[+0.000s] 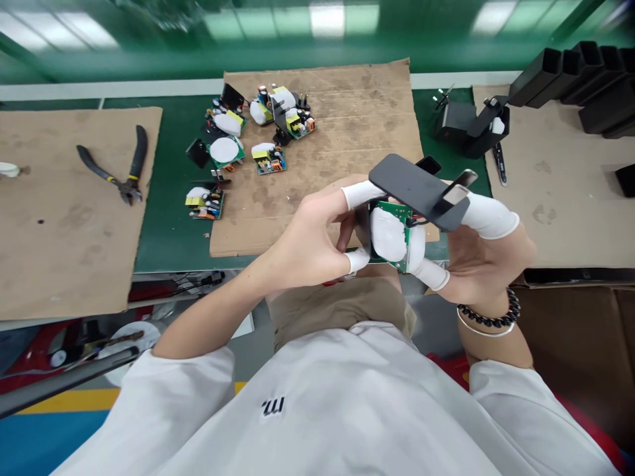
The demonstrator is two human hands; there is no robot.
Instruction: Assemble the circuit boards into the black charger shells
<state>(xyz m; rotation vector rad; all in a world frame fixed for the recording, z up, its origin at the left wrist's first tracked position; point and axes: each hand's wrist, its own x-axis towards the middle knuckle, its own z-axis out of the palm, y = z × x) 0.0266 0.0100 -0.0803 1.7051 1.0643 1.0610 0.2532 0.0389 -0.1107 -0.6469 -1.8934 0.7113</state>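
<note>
While a green circuit board (pixel 397 238) with a white pad on its face sits pinched between both sets of fingertips, a dark plug cover (pixel 417 190) with a metal prong lies tilted just above it. The left hand (pixel 307 244) grips the board's left edge with thumb and forefinger in white finger cots, wrist bent inward. The right hand (pixel 476 254) closes on the board and cover from the other side, a bead bracelet (pixel 489 316) at its wrist.

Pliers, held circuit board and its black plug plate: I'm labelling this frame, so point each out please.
pliers (pixel 129 187), head view, on the pivot joint.
circuit board (pixel 403 228), head view, on its green edge.
black plug plate (pixel 409 185), head view, on its flat top face.
</note>
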